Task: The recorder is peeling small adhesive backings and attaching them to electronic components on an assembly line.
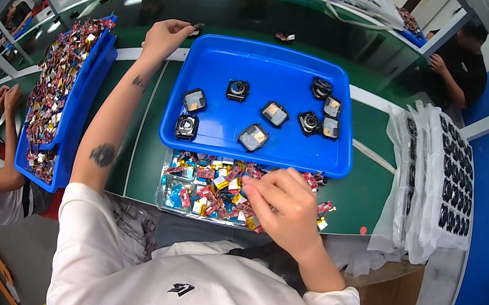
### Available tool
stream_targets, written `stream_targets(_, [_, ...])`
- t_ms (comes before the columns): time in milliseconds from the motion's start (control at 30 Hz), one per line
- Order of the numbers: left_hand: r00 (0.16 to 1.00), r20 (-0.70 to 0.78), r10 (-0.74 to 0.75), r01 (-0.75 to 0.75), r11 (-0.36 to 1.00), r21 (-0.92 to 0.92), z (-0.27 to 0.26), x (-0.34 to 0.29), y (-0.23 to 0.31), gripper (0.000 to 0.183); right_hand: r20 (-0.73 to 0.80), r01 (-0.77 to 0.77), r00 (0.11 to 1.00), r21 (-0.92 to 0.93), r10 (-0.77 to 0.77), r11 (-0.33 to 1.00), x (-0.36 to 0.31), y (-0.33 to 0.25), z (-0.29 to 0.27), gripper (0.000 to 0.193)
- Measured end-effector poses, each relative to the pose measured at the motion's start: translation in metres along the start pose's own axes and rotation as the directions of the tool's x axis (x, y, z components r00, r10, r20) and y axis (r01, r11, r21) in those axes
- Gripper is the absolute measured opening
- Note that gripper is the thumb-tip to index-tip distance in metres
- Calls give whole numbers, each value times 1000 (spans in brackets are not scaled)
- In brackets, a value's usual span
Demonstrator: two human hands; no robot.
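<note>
While the right hand point(284, 206) pinched into the heap of colourful small parts point(212, 189), the left hand point(165, 36) (fingers curled round 1 small dark piece point(195, 29)) reached beyond the blue tray point(208, 140); picking singly seemed wisest.

The blue tray point(208, 140) in the middle of the frame looks like smooth, glossy plastic. The small square parts point(253, 136) lying in it have black casings and shiny, mirror-like faces. Below it, the heap of small packets point(203, 186) glints like foil in red, blue and gold, lying on a clear plastic sheet. The table point(147, 155) is a smooth green surface with a strong sheen toward the top of the frame. At the right, the stacked trays point(455, 188) sit in thin, clear, crinkled plastic bags. The shirt point(201, 294) at the bottom is matt white cloth.
</note>
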State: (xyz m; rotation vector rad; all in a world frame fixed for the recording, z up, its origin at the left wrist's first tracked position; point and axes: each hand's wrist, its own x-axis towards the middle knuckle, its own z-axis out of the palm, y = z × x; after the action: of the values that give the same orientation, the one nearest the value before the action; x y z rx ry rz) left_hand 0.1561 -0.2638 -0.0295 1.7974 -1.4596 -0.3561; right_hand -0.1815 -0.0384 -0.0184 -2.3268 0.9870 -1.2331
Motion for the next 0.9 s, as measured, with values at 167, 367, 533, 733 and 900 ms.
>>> stream_targets(167, [881, 207, 425, -385, 899, -207, -44, -136, 70, 19, -41, -51, 998, -126, 46, 991, 7, 5, -1, 8])
stream_targets(367, [817, 51, 574, -568, 789, 233, -50, -240, 73, 17, -9, -79, 997, -52, 78, 996, 5, 9, 2, 13])
stream_targets(533, [871, -7, 492, -460, 820, 340, -36, -256, 55, 16, -30, -54, 998, 19, 55, 998, 9, 3, 5, 15])
stream_targets(733, [845, -27, 534, -532, 845, 57, -46, -259, 74, 15, 22, -57, 998, 111, 55, 992, 7, -3, 2, 16])
stream_targets(900, [936, 29, 352, -298, 832, -467, -29, -261, 86, 14, -8, -10, 1000, 171, 11, 985, 14, -7, 4, 16])
